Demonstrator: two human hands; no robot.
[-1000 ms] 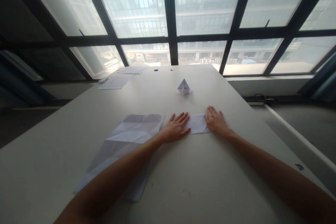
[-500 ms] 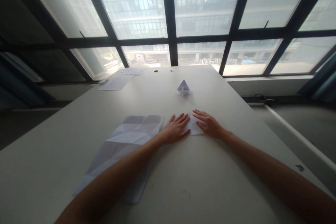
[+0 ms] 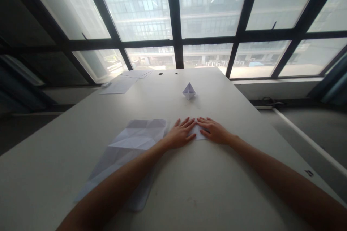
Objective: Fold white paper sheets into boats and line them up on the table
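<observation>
A small folded piece of white paper [image 3: 200, 134] lies flat on the table between my hands, largely covered by them. My left hand [image 3: 181, 133] rests palm down over its left side, fingers spread. From the right, my right hand [image 3: 213, 130] also lies flat on the paper, fingers stretched out and their tips close to those of the left. Beyond both hands a folded paper boat [image 3: 189, 92] stands upright. A large creased sheet of paper [image 3: 130, 135] is spread to the left, partly under my left forearm.
The white table [image 3: 217, 195] reaches toward tall dark-framed windows. More sheets of paper [image 3: 118, 86] lie at its far left, beside a small pale item [image 3: 106, 84]. Two holes show near the far edge. A dark mark [image 3: 309, 173] is near the right edge.
My right hand has shifted slightly left and down over the folded paper, its fingertips now nearer my left hand. My left hand has stayed nearly in place.
</observation>
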